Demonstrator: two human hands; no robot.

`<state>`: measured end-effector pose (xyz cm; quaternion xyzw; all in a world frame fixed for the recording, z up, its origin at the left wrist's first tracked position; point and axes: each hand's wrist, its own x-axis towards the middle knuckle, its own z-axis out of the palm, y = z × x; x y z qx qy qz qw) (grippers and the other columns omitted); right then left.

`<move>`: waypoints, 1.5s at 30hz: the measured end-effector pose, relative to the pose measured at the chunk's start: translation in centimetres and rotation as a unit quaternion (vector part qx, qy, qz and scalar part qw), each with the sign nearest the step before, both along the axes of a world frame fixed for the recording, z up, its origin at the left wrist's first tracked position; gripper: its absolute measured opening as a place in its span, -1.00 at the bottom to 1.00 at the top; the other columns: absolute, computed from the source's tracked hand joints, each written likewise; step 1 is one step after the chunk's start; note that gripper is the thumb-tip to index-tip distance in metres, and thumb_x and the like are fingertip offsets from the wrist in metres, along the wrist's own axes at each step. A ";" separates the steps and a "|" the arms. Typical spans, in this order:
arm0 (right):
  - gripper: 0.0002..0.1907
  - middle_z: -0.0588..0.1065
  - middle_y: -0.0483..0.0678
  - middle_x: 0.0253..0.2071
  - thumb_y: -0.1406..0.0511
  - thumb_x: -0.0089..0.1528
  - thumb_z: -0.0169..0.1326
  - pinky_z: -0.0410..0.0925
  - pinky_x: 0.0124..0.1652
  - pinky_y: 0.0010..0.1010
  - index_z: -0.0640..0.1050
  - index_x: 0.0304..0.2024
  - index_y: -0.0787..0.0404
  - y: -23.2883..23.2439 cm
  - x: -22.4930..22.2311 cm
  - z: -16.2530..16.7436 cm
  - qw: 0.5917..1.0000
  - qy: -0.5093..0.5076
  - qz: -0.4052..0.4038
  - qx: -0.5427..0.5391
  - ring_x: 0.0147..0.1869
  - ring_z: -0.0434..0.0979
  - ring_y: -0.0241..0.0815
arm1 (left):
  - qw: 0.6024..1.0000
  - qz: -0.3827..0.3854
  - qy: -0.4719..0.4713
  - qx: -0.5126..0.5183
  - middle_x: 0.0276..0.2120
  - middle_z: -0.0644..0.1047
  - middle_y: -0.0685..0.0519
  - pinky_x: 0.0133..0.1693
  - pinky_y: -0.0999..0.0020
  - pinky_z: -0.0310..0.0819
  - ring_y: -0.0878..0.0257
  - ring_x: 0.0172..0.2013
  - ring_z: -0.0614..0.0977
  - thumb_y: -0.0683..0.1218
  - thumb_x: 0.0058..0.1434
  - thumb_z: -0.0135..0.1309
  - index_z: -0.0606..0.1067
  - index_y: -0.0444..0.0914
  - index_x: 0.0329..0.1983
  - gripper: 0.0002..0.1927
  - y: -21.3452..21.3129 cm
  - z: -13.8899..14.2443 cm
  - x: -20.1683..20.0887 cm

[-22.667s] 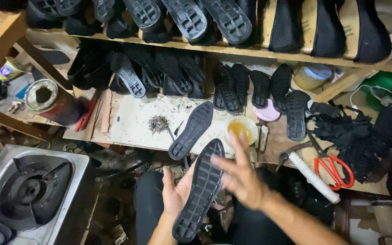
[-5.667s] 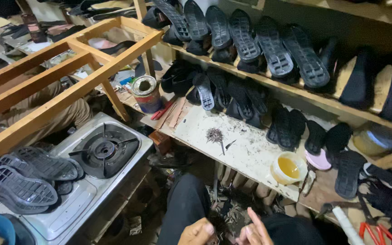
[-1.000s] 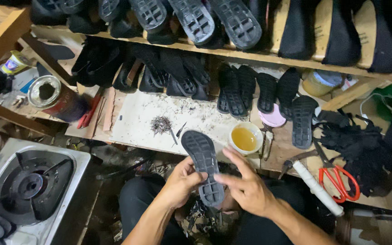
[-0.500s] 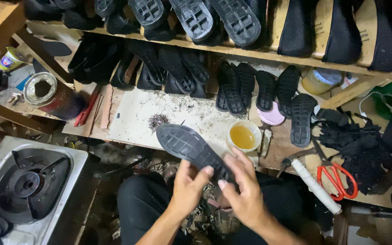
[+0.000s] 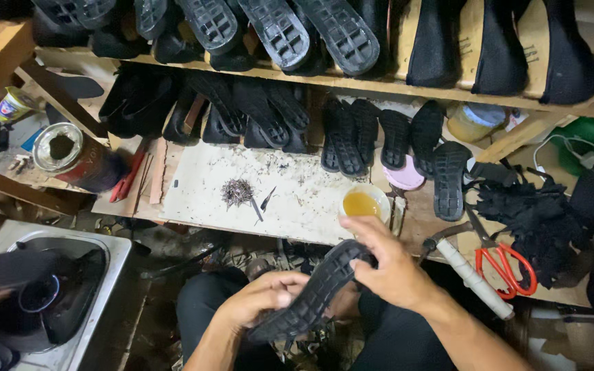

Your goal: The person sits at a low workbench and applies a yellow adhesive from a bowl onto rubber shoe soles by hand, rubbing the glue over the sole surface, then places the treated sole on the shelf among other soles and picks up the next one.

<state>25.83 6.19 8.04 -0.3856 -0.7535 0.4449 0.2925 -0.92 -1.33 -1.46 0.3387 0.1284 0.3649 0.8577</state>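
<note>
Both hands hold a black rubber shoe sole low over the lap, near edge of the white surface. Left hand fingers closed around the sole's lower end. Right hand fingers clamped over its upper end, bending it. Just beyond the right hand: small cup of yellow glue. Pile of tacks left of the cup. Red-handled scissors lie right. Shelves of soles at far side.
</note>
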 end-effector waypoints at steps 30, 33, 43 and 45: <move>-0.63 0.24 0.13 0.42 0.31 0.02 0.24 0.03 0.41 0.13 0.67 -0.09 0.13 0.2 0.1 -4.1 0.940 -0.100 0.013 0.326 0.55 0.10 0.22 | 0.953 0.250 0.141 -0.097 -0.14 0.59 0.06 -0.10 0.42 0.50 0.32 -0.18 0.60 -0.38 0.00 -0.08 0.38 -0.27 0.28 -0.32 1.6 -0.8 3.0; -0.44 0.16 0.13 0.45 0.36 0.01 0.21 -0.01 0.42 0.17 0.60 0.11 0.00 -1.5 -0.7 -4.5 0.903 -0.109 0.063 0.411 0.54 0.04 0.30 | 0.961 0.239 0.115 -0.082 -0.11 0.59 0.06 -0.09 0.44 0.48 0.33 -0.15 0.59 -0.38 0.01 -0.08 0.37 -0.30 0.30 -0.31 1.8 0.1 3.5; -0.49 0.16 0.25 0.44 0.52 0.06 0.07 0.04 0.46 0.02 0.64 0.06 0.12 0.3 -0.6 -3.9 0.904 -0.135 -0.047 0.402 0.57 0.07 0.32 | 0.972 0.197 0.128 -0.011 0.02 0.54 0.08 0.00 0.47 0.44 0.35 -0.01 0.55 -0.39 0.03 -0.03 0.32 -0.32 0.33 -0.30 1.3 2.0 4.1; -0.47 0.17 0.24 0.42 0.50 0.05 0.10 0.04 0.44 0.03 0.63 0.08 0.13 0.1 -0.7 -4.1 0.897 -0.148 -0.036 0.416 0.56 0.05 0.32 | 0.970 0.199 0.138 0.007 0.01 0.54 0.09 0.01 0.47 0.44 0.36 0.00 0.55 -0.39 0.04 -0.02 0.33 -0.31 0.31 -0.32 1.2 1.3 4.0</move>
